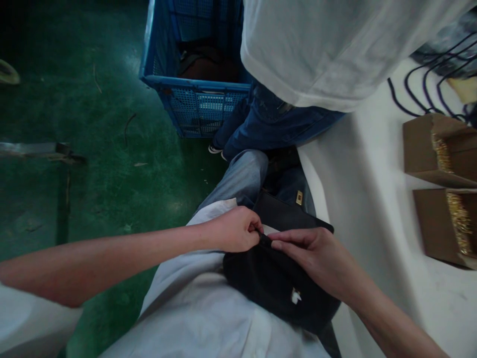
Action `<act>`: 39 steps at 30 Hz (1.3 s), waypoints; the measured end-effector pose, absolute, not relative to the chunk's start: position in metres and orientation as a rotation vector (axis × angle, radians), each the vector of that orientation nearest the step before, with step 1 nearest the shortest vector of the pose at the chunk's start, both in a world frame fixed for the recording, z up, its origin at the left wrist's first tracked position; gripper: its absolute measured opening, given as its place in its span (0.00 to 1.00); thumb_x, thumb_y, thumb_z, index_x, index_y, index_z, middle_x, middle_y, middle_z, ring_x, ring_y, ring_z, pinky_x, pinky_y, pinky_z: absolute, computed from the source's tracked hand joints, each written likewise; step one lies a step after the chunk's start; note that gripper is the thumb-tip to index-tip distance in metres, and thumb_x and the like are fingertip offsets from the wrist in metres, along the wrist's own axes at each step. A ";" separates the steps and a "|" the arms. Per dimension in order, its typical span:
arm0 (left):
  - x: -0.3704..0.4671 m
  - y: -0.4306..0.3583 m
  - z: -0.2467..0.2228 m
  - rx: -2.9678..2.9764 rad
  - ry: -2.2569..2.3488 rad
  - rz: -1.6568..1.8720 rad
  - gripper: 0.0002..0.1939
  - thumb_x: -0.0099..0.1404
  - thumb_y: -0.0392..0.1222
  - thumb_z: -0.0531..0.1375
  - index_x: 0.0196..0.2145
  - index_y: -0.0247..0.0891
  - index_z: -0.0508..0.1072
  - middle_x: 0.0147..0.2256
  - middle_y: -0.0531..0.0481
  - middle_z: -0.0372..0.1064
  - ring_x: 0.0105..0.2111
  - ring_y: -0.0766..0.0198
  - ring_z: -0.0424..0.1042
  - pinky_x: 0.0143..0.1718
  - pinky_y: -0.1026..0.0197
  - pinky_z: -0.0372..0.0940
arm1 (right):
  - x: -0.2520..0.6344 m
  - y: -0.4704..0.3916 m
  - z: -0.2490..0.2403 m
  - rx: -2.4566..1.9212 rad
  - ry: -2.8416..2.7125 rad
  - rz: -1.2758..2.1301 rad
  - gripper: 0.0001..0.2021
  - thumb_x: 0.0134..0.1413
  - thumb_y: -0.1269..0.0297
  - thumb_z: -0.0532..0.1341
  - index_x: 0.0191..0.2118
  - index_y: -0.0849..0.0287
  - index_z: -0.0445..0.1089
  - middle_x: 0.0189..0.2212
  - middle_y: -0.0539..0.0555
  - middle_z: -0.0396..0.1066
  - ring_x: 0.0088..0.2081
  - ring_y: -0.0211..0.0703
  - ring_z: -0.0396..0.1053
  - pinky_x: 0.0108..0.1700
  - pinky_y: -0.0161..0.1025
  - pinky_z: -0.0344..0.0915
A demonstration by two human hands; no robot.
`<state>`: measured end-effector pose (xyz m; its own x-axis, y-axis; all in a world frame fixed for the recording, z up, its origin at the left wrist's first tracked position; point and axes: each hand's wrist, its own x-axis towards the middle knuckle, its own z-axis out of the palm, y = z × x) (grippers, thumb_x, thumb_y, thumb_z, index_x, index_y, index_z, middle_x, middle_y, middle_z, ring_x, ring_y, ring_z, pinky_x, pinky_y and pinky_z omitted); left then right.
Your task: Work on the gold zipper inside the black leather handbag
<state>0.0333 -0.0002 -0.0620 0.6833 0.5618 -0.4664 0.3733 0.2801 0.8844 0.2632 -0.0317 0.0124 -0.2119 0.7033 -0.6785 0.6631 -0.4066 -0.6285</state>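
A black handbag (278,283) with a small gold clasp (298,197) on its flap lies across my lap, against the edge of the white table (372,199). My left hand (234,229) pinches the bag's upper edge with closed fingers. My right hand (316,258) rests on top of the bag, its fingertips gripping the same edge right beside the left hand. A small white tag (296,296) shows on the bag's front.
Another person in a white shirt (335,49) and blue jeans stands close ahead. A blue plastic crate (194,94) sits on the green floor (93,149). Two cardboard boxes (436,149) of gold metal parts and dark cords (428,79) lie on the table at right.
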 end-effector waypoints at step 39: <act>0.026 0.005 -0.062 1.220 0.838 0.019 0.13 0.59 0.34 0.61 0.38 0.35 0.84 0.28 0.53 0.77 0.29 0.63 0.70 0.28 0.62 0.58 | 0.231 -0.027 0.006 -2.019 -1.581 1.696 0.12 0.52 0.53 0.69 0.30 0.56 0.83 0.28 0.51 0.83 0.31 0.44 0.75 0.32 0.39 0.62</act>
